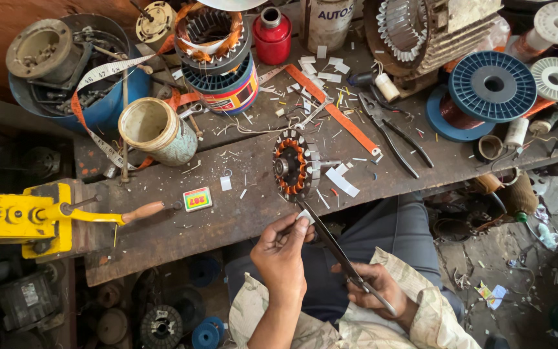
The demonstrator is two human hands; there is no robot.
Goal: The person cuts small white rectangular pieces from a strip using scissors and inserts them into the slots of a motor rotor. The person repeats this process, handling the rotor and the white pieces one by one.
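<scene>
My left hand [282, 252] pinches a small white slip of paper [305, 216] between thumb and fingers. My right hand [376, 287] grips the handles of long steel scissors [330, 242], whose blades reach up to the slip. Just beyond, on the wooden workbench [163, 232], lies a round motor stator [296, 167] with orange copper windings. Cut white paper strips [342, 181] lie beside it.
A yellow hand-crank winder [27, 218] is clamped at the left edge. Black pliers [392, 132], an orange tape measure [337, 113], a blue wire spool [492, 85], a red can [272, 35], a cream tin [156, 131] and a small matchbox [197, 199] crowd the bench.
</scene>
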